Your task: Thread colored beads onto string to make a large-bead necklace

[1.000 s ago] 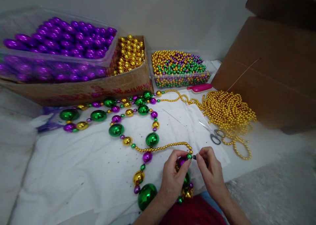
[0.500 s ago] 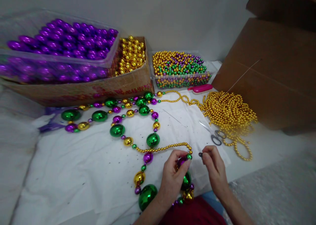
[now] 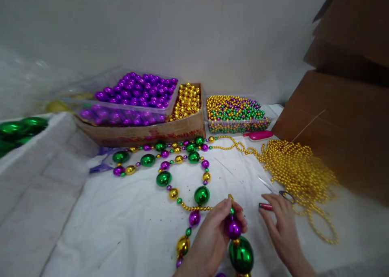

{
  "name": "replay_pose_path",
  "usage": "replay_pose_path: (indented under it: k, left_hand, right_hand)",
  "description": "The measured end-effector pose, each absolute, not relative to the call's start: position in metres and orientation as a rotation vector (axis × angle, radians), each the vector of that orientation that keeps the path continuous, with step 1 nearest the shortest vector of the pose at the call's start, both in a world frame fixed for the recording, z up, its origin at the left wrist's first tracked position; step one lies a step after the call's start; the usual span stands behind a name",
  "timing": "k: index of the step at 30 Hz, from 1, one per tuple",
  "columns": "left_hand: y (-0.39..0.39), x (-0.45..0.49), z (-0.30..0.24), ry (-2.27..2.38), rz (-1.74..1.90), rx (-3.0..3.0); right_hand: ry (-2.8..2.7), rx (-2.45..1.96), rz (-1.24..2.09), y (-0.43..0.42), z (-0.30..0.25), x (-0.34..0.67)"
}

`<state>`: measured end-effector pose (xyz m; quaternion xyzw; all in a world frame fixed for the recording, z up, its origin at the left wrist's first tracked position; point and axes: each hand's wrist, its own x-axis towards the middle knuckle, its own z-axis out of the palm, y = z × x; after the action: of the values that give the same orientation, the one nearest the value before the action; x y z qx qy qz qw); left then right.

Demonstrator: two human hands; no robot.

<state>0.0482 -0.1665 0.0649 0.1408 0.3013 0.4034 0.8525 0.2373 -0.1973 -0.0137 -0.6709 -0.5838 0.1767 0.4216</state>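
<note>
The left hand [image 3: 212, 232] pinched a beaded strand [image 3: 233, 229] over white cloth [image 3: 130, 224]; apart from it, the right hand [image 3: 281, 224] reached around a red, dark-tipped object [image 3: 266, 207], its grip unclear, near scissors [image 3: 275, 189]. Behind lay heaped gold beads [image 3: 293, 163], then purple beads [image 3: 136, 91].

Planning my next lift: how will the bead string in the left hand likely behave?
The bead string is probably floppy, since it loops across the white cloth. It looks glossy and smooth, so it may slip. The large green bead may swing or roll, being rounded and bigger than its neighbours.
</note>
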Motion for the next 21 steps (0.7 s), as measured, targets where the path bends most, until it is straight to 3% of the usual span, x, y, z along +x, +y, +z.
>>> replay_pose_path:
  k: [3,5,9,15,19,21]
  left_hand:
    - [-0.154,0.046,0.092,0.542,0.947,0.211]
    - [-0.146,0.038,0.112,0.519,1.029,0.182]
    - [-0.146,0.022,0.132,0.491,1.134,0.304]
    - [-0.184,0.013,0.096,0.674,0.966,0.604]
    - [-0.203,-0.059,0.081,0.758,1.067,0.568]
    - [-0.207,-0.11,0.08,0.983,1.29,0.415]
  right_hand:
    - [-1.336,-1.099,1.386,-0.199,0.007,0.193]
    - [-1.263,-0.908,1.649,-0.197,0.017,0.169]
    - [-1.156,-0.793,1.808,-0.193,0.042,0.155]
    - [-0.71,-0.527,1.79,-0.179,0.099,0.157]
    - [-0.594,-0.535,1.735,-0.166,0.109,0.16]
    - [-0.576,-0.577,1.702,-0.163,0.103,0.165]
